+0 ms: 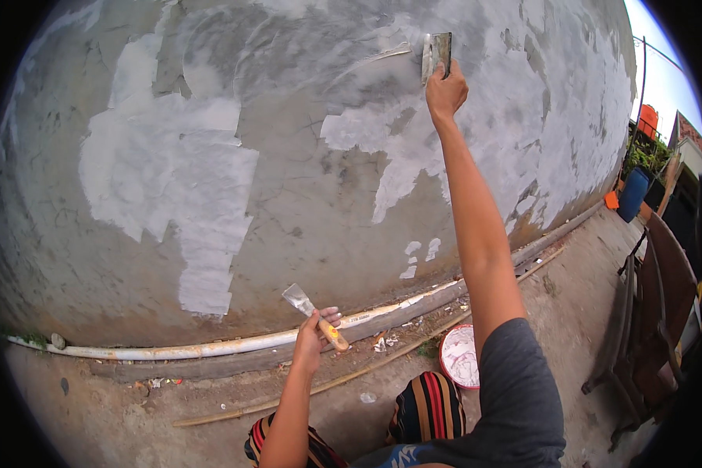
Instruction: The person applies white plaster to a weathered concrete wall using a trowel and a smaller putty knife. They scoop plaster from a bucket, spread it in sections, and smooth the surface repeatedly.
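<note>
While R hand (447, 92) grips rectangular grey metal trowel (433, 58) at grey cement wall (288, 171), high above white plastic pipe (210, 350), L hand (310, 338) holds wood-handled metal putty knife (329, 330) in front of pipe, fingers partly spread. Risks: hold seems loose, knife poss. drops; round red-rimmed tub (442, 363) w/ white paste (462, 359), below pipe, poss. tips if striped-trouser knee (431, 405) bumps.

A white pipe (164, 352) and a grey beam (234, 365) run along the ground before me, a thin pole (234, 413) lying nearby. To my right stands a brown chair (673, 269); farther off, a blue barrel (633, 195), green shrubs (654, 156), an orange tank (648, 121) and a reddish roof (690, 134).
</note>
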`<state>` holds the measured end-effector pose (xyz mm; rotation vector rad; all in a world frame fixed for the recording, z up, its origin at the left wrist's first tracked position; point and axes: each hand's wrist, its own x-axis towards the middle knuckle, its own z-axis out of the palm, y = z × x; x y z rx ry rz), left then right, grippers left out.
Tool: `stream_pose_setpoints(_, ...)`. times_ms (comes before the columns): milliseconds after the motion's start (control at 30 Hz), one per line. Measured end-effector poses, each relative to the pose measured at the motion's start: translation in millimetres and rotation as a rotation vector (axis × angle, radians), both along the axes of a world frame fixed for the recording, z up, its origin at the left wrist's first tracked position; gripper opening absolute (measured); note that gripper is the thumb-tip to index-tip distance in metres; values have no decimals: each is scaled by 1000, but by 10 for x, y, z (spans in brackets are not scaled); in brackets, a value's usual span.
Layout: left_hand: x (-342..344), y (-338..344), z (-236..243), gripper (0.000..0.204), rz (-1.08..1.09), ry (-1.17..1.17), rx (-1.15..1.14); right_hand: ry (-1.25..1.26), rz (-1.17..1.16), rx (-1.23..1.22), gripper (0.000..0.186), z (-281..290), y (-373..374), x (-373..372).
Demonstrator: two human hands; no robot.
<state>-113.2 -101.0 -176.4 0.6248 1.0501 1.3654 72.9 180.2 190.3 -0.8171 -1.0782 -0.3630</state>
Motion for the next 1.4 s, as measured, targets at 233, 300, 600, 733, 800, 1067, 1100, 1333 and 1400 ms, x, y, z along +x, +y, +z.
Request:
stream_pose_setpoints(233,66,12,3,46,-16,-15,-2,-101,48,184,23,-17,-217,-606)
stream_pose_setpoints(300,67,17,9,45,0,-26,-11,-227,78,141,25,-128,-344,-798)
stream_pose_setpoints(600,99,38,7,45,-26,-7,-11,-1063,189,423,48,-788,-441,-770)
stream_pose_setpoints(733,75,-8,46,44,-1,12,-11,-847,316,252,44,-847,-478,-332)
stream_pose_setpoints(800,68,-13,27,44,-5,-10,2,-587,225,212,46,-804,-370,-162)
stream_pose_setpoints(1067,140,-6,106,45,-26,21,6,-456,-1,182,62,-1414,-42,-703)
stream_pose_setpoints(1100,139,-12,126,46,-19,20,9,-514,17,185,61,-1569,-122,-789)
stream_pose_setpoints(1333,160,-94,127,45,-17,17,-2,-716,484,-157,45,-1785,-741,-436)
stream_pose_setpoints(1400,169,-95,157,45,-57,41,1,-527,353,49,38,-1312,-677,-207)
